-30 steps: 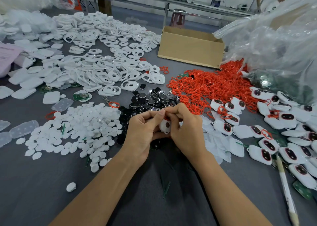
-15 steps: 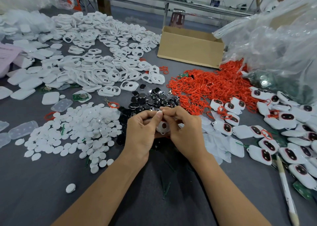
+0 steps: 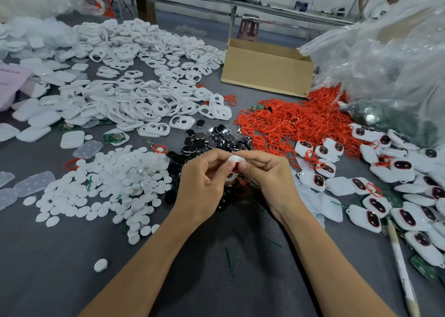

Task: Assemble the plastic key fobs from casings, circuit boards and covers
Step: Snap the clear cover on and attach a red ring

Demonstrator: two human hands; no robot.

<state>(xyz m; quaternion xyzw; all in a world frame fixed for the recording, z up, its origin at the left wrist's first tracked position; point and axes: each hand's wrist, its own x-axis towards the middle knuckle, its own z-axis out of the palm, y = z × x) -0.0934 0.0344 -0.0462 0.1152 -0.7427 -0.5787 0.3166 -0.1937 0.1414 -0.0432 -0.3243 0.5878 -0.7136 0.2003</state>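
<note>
head view: we see the left hand (image 3: 204, 181) and right hand (image 3: 269, 179) pinching a small glossy white rounded plastic casing (image 3: 234, 159) between them, held above the matte grey bench (image 3: 48, 268), near shiny black pieces (image 3: 212, 138).

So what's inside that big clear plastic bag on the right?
Through the clear plastic bag low down, dark green circuit boards with round silver cells show. Higher up, crinkles and glare hide whatever else it holds.
</note>
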